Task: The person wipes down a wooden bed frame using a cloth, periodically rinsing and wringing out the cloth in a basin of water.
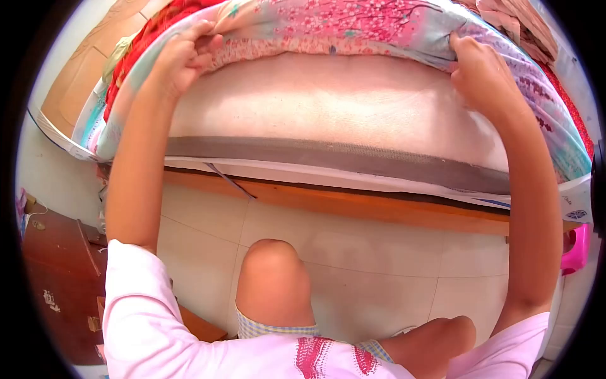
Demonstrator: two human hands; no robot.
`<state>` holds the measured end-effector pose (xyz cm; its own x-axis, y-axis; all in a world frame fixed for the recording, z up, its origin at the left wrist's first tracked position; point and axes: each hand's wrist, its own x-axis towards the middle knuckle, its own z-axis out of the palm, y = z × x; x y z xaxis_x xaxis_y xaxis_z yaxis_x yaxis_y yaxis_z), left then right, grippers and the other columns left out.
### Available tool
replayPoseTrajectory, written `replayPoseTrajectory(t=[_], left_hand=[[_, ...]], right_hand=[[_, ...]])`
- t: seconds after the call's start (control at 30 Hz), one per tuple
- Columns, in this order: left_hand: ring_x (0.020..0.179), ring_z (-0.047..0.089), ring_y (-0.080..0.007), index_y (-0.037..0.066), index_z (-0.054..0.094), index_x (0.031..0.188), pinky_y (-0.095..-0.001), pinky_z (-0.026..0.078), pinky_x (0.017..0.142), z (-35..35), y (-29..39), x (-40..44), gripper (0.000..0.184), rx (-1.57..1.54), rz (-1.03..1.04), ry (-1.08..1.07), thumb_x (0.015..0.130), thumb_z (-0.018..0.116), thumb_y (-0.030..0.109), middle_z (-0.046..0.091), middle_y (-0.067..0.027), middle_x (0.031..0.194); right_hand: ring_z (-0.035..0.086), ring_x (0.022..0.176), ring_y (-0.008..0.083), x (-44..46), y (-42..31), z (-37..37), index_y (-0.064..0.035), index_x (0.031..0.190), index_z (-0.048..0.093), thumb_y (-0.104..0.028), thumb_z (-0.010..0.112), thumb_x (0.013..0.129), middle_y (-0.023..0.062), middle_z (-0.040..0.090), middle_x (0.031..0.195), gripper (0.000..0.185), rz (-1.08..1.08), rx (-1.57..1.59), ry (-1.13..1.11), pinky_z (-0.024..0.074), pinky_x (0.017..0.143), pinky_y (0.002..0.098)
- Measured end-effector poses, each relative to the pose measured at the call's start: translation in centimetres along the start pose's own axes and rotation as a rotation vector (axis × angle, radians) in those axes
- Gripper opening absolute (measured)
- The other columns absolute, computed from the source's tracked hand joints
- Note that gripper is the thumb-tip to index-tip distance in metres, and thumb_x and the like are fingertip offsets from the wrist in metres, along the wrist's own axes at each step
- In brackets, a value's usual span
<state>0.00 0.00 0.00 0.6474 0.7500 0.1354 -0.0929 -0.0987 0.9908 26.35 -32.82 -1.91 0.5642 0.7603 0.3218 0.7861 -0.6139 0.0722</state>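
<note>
Evidently, both hands (182,58) (481,74) hold the flowered sheet (353,24) (far side cut off).

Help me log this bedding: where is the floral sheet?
In the head view, the floral sheet arcs across the top, beyond the exposed mattress, with the left hand and the right hand grasping it on either side.

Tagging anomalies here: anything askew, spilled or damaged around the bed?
Floral sheet lies folded back, baring the mattress in front, but the left hand and right hand grip it, so probably deliberate. Odder: a dark strap dangles below the mattress edge, apparently loose. No spill visible.
</note>
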Motion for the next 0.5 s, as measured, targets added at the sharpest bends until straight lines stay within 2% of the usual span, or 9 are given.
replayPoseTrajectory(t=[0.03,0.07,0.1,0.13,0.17,0.27,0.33,0.4,0.5], left_hand=[[0.059,0.054,-0.0066,0.007,0.061,0.096,-0.0176,0.03,0.037,1.7,1.3,-1.4,0.014,-0.027,-0.052,-0.079,0.088,0.064,0.018,0.061,-0.0021,0.075],[0.05,0.047,-0.0045,0.007,0.06,0.092,-0.0183,0.026,0.035,3.2,0.8,-4.4,0.011,0.1,-0.011,0.184,0.088,0.062,0.017,0.057,0.0002,0.071],[0.046,0.042,-0.0038,0.008,0.06,0.088,-0.0184,0.026,0.035,-0.5,-1.1,-5.9,0.008,0.293,-0.295,-0.039,0.087,0.062,0.016,0.055,0.0034,0.067],[0.045,0.041,-0.003,0.009,0.06,0.084,-0.0186,0.024,0.035,0.5,-1.4,-8.9,0.009,0.283,-0.332,0.051,0.086,0.061,0.017,0.051,0.0048,0.062],[0.045,0.041,-0.0028,0.007,0.061,0.085,-0.0189,0.023,0.036,1.7,-0.6,-10.8,0.014,0.327,-0.447,0.102,0.088,0.061,0.021,0.054,0.0039,0.062],[0.037,0.031,-0.0039,0.007,0.061,0.079,-0.019,0.021,0.034,0.9,-4.7,-11.5,0.026,0.412,-0.294,0.147,0.09,0.06,0.031,0.052,0.0034,0.055],[0.037,0.036,-0.0035,0.007,0.06,0.063,-0.0198,0.022,0.034,1.7,-3.4,-13.3,0.042,0.637,-0.342,0.028,0.092,0.058,0.038,0.053,0.0003,0.05],[0.036,0.039,-0.0042,0.005,0.064,0.061,-0.0211,0.026,0.036,1.5,-4.2,-16.6,0.053,0.652,-0.445,-0.239,0.089,0.058,0.05,0.055,-0.001,0.048],[0.048,0.046,-0.0035,0.003,0.07,0.086,-0.0194,0.035,0.043,4.2,-9.7,-21.0,0.03,0.497,-0.605,-0.466,0.091,0.062,0.031,0.064,-0.0025,0.064]], right_hand=[[0.053,0.109,0.0405,-0.3,-0.1,-0.1,0.0026,0.12,0.053,-0.004,0.061,0.079,0.0286,0.059,0.107,0.043,-0.024,0.034,-0.007,0.0415,0.09,0.0447],[0.056,0.101,0.042,-1.0,0.0,0.0,0.0038,0.119,0.055,-0.003,0.061,0.079,0.0289,0.06,0.102,0.041,-0.045,0.068,-0.012,0.0427,0.087,0.0448],[0.056,0.099,0.0426,-3.5,0.0,1.5,0.0049,0.118,0.055,-0.003,0.061,0.079,0.0289,0.06,0.102,0.041,-0.124,0.144,-0.112,0.0427,0.086,0.0449],[0.056,0.097,0.0431,-5.7,0.4,2.1,0.006,0.118,0.054,-0.004,0.061,0.079,0.0289,0.059,0.101,0.04,-0.195,0.213,-0.061,0.0428,0.085,0.0449],[0.056,0.094,0.0427,-6.9,0.2,0.1,0.008,0.117,0.054,-0.003,0.061,0.079,0.0271,0.06,0.098,0.04,-0.125,0.203,-0.177,0.0429,0.084,0.0442],[0.059,0.084,0.0439,-8.8,-2.4,2.3,0.0086,0.089,0.06,0.003,0.059,0.077,0.0254,0.062,0.086,0.014,-0.11,0.221,0.111,0.0461,0.076,0.0487],[0.06,0.08,0.04,-10.5,-2.1,0.0,0.0043,0.094,0.064,0.002,0.061,0.077,0.0195,0.062,0.082,0.017,-0.141,0.303,0.173,0.0474,0.072,0.0453],[0.061,0.077,0.0376,-13.6,-2.1,-1.7,0.0027,0.094,0.064,0.0,0.063,0.078,0.0177,0.061,0.08,0.016,-0.085,0.392,0.105,0.0474,0.069,0.0423],[0.059,0.069,0.0324,-17.5,-0.9,-0.7,0.001,0.092,0.065,-0.013,0.069,0.079,0.0146,0.059,0.074,0.019,-0.023,0.788,-0.311,0.0464,0.062,0.0358]])
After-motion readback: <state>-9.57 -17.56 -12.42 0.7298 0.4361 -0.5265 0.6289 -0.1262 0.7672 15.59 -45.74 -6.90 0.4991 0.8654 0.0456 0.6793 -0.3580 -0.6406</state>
